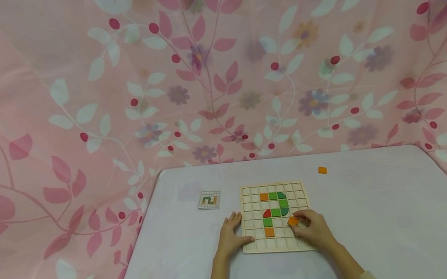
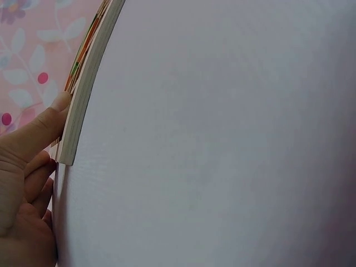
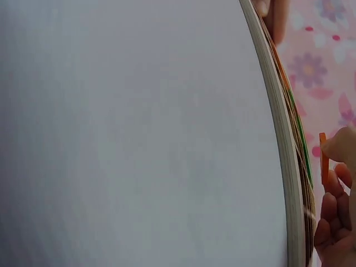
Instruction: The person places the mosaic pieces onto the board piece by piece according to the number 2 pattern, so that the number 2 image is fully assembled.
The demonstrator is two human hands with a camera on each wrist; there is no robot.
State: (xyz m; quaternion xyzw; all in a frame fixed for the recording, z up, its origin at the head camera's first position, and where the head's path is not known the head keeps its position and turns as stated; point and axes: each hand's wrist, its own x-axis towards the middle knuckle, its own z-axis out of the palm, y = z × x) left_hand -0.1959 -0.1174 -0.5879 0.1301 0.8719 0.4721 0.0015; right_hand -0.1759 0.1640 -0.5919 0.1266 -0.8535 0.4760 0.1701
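Note:
A pale wooden grid board [image 1: 258, 245] lies on the table with several orange, green and red tiles in its cells. Along its left edge rests my left hand [image 1: 229, 236], fingers extended and thumb [image 2: 60, 103] on the rim. My right hand [image 1: 313, 229] pinches an orange square tile [image 1: 292, 221] between thumb and fingers over the right part of the board. In the right wrist view that tile [image 3: 324, 158] is seen edge-on, apart from the board's surface. The placed tiles include an orange square [image 1: 269, 232], a red rounded one [image 1: 267, 213] and green squares [image 1: 275, 212].
A small pattern card [image 1: 209, 200] with a coloured figure on a grid lies left of the board. Another orange tile [image 1: 322, 170] lies on the white table [image 1: 385, 212] at the back right. Floral pink cloth [image 1: 217, 88] hangs behind the table.

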